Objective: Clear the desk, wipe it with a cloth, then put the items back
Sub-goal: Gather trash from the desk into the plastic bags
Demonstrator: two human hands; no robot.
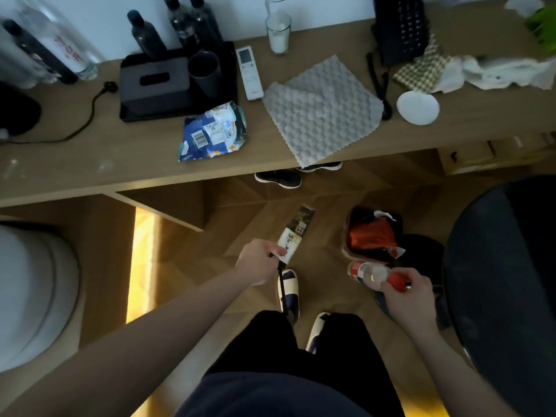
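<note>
Desk (126, 158) runs across the top of view, wood, still loaded. Chair (508, 296) at right, dark, close beside my right arm. On the desk, left to right: black tray (177, 111) holding a tissue box (156, 84) and a cup (204, 70), with dark bottles (144, 34) behind; snack bag (213, 130) near the front edge; remote (249, 73); grey cloth (323, 109) — one corner overhangs the edge; glass (278, 33); black phone (400, 28); white lid (418, 107); crumpled tissues (505, 73). Bin (373, 236) on the floor under the desk, red wrapper inside. My left hand (258, 261) grips a flat packet (293, 237) below desk level. My right hand (409, 296) is closed on a small bottle (373, 273) — red cap, just beside the bin.
</note>
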